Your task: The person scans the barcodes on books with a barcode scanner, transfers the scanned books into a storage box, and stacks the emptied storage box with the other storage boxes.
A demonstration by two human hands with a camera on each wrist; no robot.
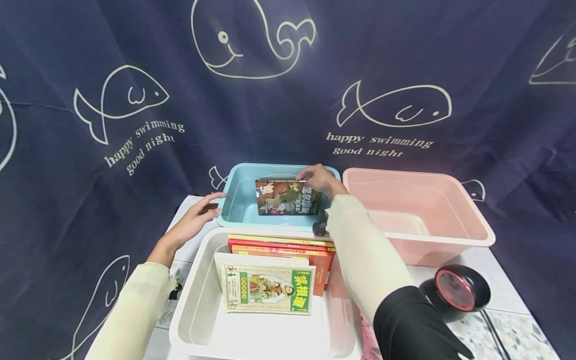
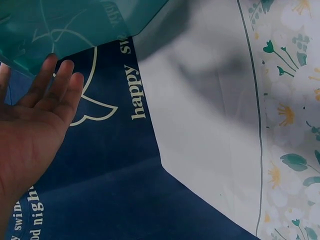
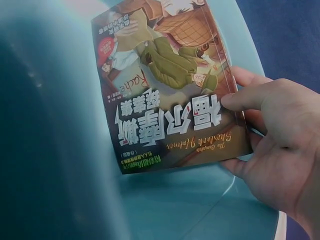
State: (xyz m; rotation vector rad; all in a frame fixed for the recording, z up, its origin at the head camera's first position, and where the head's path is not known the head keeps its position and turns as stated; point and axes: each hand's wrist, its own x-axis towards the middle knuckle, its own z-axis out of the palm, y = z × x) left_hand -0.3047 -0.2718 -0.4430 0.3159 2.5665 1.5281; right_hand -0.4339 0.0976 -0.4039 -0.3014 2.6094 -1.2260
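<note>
A dark-covered Sherlock Holmes book (image 1: pixel 288 198) is held on its long side inside the blue bin (image 1: pixel 240 220). My right hand (image 1: pixel 318 179) pinches the book near one corner of its upper edge. In the right wrist view, the thumb of that hand (image 3: pixel 280 125) lies on the front cover (image 3: pixel 165 95), the other fingers behind it. At the blue bin's left end is my left hand (image 1: pixel 191 225), its fingers spread and loosely extended. The left wrist view has those fingers (image 2: pixel 62 82) against or close to the bin's outer wall (image 2: pixel 85 30); contact is hard to tell.
Nearer me, a white bin (image 1: pixel 193 305) holds several upright books, a cream-green one (image 1: pixel 270 290) in front. To the right stand a pink bin (image 1: pixel 418 200) and a black bowl (image 1: pixel 477 285) with red inside, chopsticks (image 1: pixel 495 332) beside it. A navy curtain (image 1: pixel 288 125) hangs behind.
</note>
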